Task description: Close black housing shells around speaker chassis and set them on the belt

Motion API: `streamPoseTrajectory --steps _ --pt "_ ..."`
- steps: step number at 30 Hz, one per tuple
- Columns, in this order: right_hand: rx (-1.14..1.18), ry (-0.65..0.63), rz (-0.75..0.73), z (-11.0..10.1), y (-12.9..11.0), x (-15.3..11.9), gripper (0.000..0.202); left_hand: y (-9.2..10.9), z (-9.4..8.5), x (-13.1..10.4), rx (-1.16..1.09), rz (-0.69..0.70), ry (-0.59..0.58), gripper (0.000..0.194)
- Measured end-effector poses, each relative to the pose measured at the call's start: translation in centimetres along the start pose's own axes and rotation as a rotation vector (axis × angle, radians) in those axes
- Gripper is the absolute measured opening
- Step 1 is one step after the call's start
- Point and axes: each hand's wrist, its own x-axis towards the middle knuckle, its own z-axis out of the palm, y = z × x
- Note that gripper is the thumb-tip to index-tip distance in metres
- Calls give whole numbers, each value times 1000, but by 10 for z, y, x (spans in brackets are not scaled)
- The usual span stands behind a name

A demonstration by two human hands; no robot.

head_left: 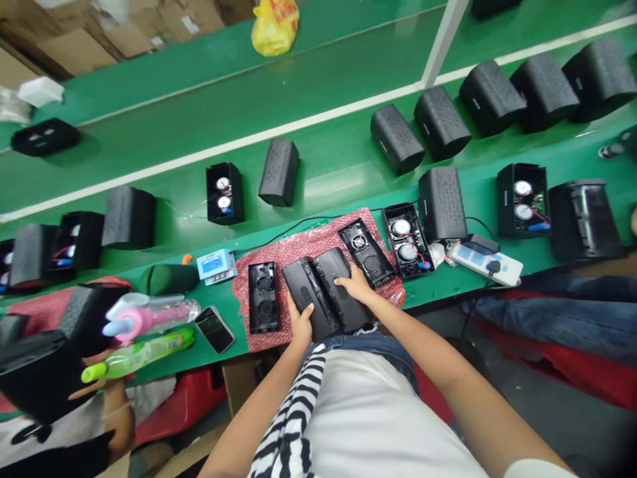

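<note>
Two black plastic speaker casings lie side by side in front of my body, over the front edge of the pink bubble wrap. Around the outer edge of the left speaker casing my left hand is closed, thumb on top. My right hand grips the right speaker casing the same way; the fingers beneath are hidden. An open black speaker shell rests to the left on the wrap. Beyond my right hand lies another open shell, beside a speaker half with two white drivers.
A blue-screened device, a phone and bottles sit left. A white power strip lies right. Several speakers stand on the green conveyor. A co-worker's arm is at far left.
</note>
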Motion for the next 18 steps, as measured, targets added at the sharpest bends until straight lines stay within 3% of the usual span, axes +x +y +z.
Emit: streamPoseTrajectory --steps 8,13,18 --pt "98 66 -61 -2 0 -4 68 -6 -2 -1 157 80 -83 81" --pt "116 64 -66 -3 -7 -9 58 -6 -3 2 95 99 -115 83" --pt "120 64 -44 -3 -11 -11 62 6 -1 3 130 83 -72 82"
